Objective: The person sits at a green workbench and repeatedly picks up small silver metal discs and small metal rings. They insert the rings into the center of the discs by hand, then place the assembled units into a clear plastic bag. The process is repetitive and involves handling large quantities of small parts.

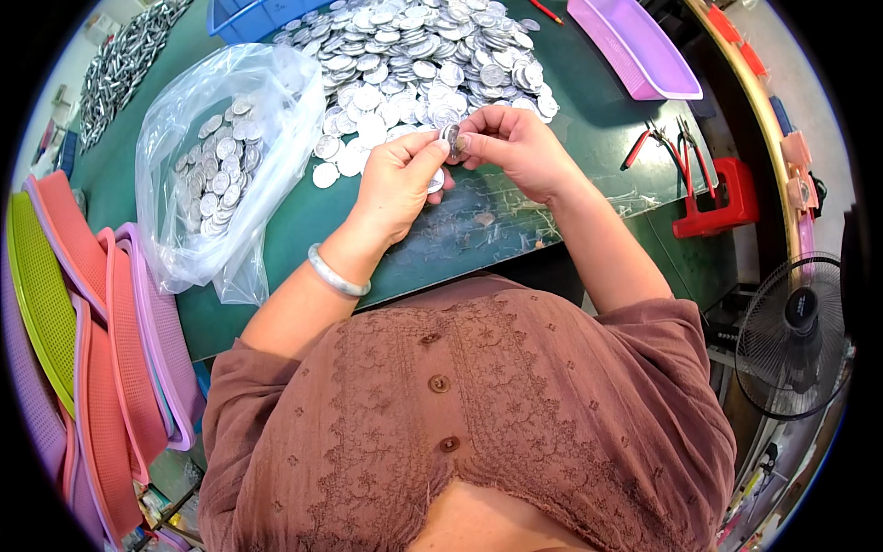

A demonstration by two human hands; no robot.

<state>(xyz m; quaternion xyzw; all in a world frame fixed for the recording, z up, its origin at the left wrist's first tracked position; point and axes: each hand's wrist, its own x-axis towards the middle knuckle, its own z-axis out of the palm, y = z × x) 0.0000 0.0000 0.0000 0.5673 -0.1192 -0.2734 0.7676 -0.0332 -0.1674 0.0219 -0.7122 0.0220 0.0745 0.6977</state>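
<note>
Between left hand [397, 179] and right hand [517, 147], 1 round metal disc [452, 138] sits pinched, clear plastic bag [216, 156] of discs nearby.

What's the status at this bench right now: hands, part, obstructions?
Left hand and right hand both pinch one small metal disc. Loose disc heap just beyond. Plastic bag at left, clear of the hands.
</note>
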